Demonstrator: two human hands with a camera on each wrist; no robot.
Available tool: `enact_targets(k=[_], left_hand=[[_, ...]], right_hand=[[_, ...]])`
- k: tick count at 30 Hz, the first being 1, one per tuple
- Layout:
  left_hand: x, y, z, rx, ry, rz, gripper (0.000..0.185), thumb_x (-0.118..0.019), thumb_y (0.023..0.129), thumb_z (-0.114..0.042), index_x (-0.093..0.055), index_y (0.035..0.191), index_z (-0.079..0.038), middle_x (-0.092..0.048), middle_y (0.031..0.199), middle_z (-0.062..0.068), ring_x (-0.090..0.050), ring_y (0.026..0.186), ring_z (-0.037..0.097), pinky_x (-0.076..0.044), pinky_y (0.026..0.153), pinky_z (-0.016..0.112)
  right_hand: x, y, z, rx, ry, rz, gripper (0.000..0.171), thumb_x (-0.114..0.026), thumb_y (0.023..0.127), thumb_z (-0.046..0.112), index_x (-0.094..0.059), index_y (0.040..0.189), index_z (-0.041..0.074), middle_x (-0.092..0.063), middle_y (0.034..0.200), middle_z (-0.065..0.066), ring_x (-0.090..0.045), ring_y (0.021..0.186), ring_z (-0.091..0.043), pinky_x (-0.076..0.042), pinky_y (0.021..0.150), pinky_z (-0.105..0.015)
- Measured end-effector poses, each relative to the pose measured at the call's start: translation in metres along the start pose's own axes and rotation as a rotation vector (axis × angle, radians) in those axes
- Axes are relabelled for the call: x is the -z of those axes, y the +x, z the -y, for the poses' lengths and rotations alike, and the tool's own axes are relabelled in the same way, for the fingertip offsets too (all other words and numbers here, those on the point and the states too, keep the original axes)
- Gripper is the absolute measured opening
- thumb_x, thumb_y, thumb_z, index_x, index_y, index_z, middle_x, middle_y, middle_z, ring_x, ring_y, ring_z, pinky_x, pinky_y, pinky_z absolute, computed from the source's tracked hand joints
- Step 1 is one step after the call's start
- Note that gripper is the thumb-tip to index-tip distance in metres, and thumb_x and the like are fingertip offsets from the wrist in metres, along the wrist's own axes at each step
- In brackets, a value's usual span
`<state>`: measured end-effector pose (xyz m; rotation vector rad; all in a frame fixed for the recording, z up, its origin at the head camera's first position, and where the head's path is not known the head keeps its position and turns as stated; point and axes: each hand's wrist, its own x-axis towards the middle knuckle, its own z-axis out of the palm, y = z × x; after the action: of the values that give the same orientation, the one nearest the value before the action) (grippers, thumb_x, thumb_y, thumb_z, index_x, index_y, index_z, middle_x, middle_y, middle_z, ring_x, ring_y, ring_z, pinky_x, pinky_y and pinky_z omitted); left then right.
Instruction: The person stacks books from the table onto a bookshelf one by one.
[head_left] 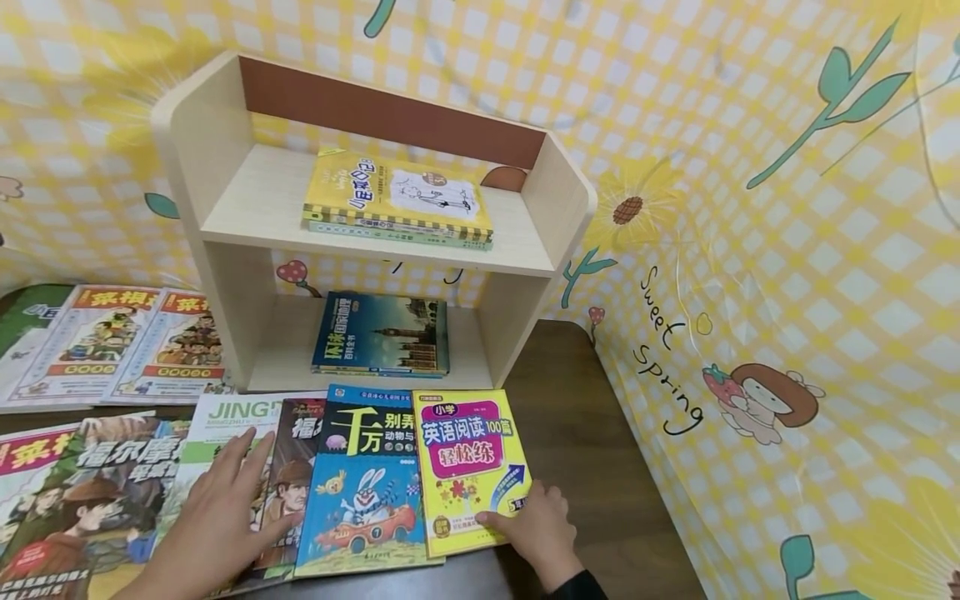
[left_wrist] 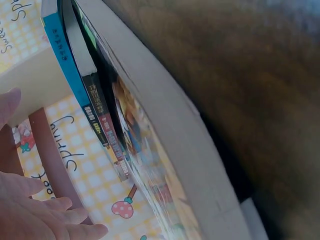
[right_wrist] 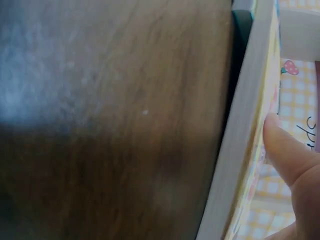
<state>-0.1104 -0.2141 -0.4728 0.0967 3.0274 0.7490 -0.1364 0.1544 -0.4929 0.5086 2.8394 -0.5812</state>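
Yellow workbook (head_left: 468, 467) lies flat at the right end of a row of overlapping books on the near part of the dark wooden desk (head_left: 600, 467), just in front of the wooden shelf unit (head_left: 225, 200). In the head view the right hand (head_left: 536, 525) grasps its near right corner, thumb on the cover and fingers seemingly under the edge. The left hand (head_left: 217, 517) lies flat, fingers spread, pressing on the detective-cover book (head_left: 288, 483) and the white magazine (head_left: 225, 433) to the left; the blue rabbit book (head_left: 367, 492) sits between the two hands. A yellow book (head_left: 397, 196) lies on the shelf's upper board and a blue atlas-type book (head_left: 382, 333) on the lower.

In the left wrist view the book edges (left_wrist: 165, 145) run close past the lens and the left fingers (left_wrist: 40, 220) show straight and relaxed, gripping nothing.

In the right wrist view the workbook's page block (right_wrist: 240, 145) looks moderately thick, with the right thumb (right_wrist: 285, 150) pressed on its cover.

It is probably a light, glossy paperback: somewhat floppy and slippery if lifted by a corner alone. Taking it along the right edge or spine, fingers underneath and thumb on top, should keep it from sagging.
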Motion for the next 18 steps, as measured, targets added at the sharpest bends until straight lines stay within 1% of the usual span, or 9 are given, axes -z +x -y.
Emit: enact_targets(k=[2, 7, 12, 18], left_hand=[[-0.001, -0.002, 0.0, -0.012, -0.012, -0.005, 0.113, -0.074, 0.072, -0.063, -0.026, 0.148, 0.006, -0.018, 0.147, 0.037, -0.018, 0.131, 0.058, -0.02, 0.093, 0.08], [-0.005, -0.003, -0.001, -0.035, -0.038, -0.004, 0.113, -0.075, 0.073, -0.06, -0.022, 0.15, 0.005, -0.017, 0.148, 0.036, -0.019, 0.131, 0.058, -0.02, 0.093, 0.079], [-0.007, -0.003, -0.003, -0.05, -0.03, 0.001, 0.115, -0.075, 0.071, -0.061, -0.023, 0.15, 0.005, -0.019, 0.147, 0.036, -0.021, 0.13, 0.058, -0.023, 0.093, 0.079], [-0.011, -0.003, -0.008, -0.045, -0.034, 0.021, 0.117, -0.077, 0.068, -0.06, -0.023, 0.15, 0.004, -0.019, 0.147, 0.036, -0.022, 0.13, 0.058, -0.023, 0.093, 0.078]], right_hand=[[0.0, 0.002, 0.001, -0.005, -0.008, 0.0, 0.099, -0.082, 0.055, 0.067, -0.054, 0.118, -0.004, -0.047, 0.095, -0.015, -0.044, 0.089, -0.031, -0.045, 0.074, -0.059], [-0.001, 0.003, 0.001, 0.006, -0.013, -0.005, 0.093, -0.086, 0.055, 0.06, -0.054, 0.114, -0.004, -0.047, 0.097, -0.016, -0.043, 0.091, -0.031, -0.044, 0.077, -0.061], [-0.005, 0.002, 0.001, 0.017, 0.007, -0.02, 0.091, -0.088, 0.056, 0.055, -0.052, 0.116, -0.004, -0.046, 0.099, -0.016, -0.043, 0.093, -0.03, -0.046, 0.074, -0.058], [-0.007, 0.0, 0.008, 0.044, 0.044, -0.042, 0.09, -0.091, 0.057, 0.047, -0.05, 0.119, -0.005, -0.048, 0.1, -0.017, -0.044, 0.093, -0.029, -0.048, 0.074, -0.053]])
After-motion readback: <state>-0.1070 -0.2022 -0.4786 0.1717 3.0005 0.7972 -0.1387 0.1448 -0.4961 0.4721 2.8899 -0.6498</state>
